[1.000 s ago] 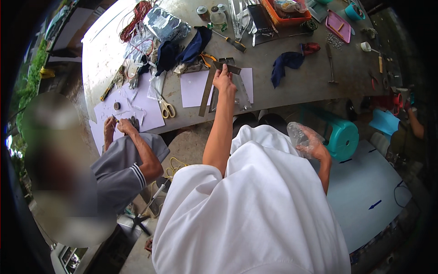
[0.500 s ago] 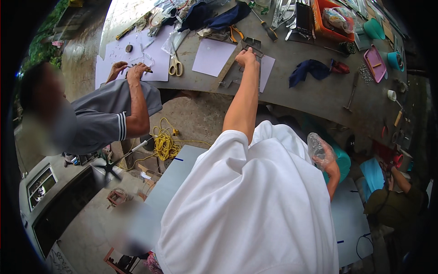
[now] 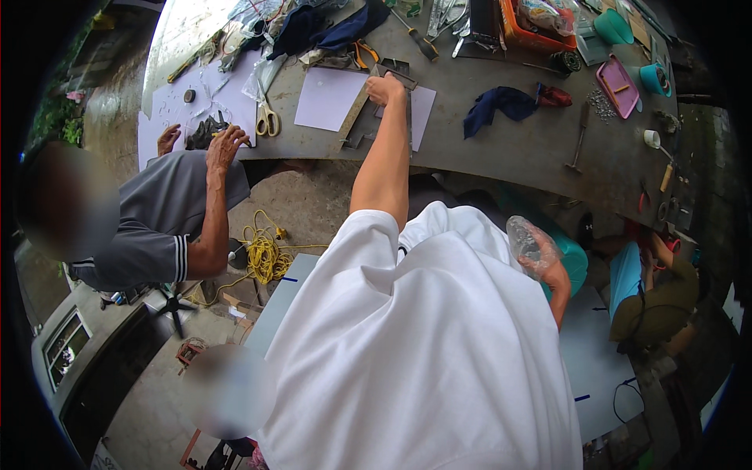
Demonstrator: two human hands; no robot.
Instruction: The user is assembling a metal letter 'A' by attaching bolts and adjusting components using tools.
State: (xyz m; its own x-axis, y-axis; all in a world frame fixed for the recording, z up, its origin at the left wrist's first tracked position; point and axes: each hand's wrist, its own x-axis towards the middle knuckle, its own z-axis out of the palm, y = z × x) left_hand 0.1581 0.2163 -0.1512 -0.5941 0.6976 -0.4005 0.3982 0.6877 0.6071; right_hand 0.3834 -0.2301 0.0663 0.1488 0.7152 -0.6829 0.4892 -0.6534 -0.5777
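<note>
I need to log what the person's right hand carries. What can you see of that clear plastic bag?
The clear plastic bag is thin, see-through and crinkled, bunched into a rounded lump. The right hand holds it from below, beside the person's white shirt, off the workbench and above a teal container. Whether it holds anything cannot be told. Only the hand touches it.
</note>
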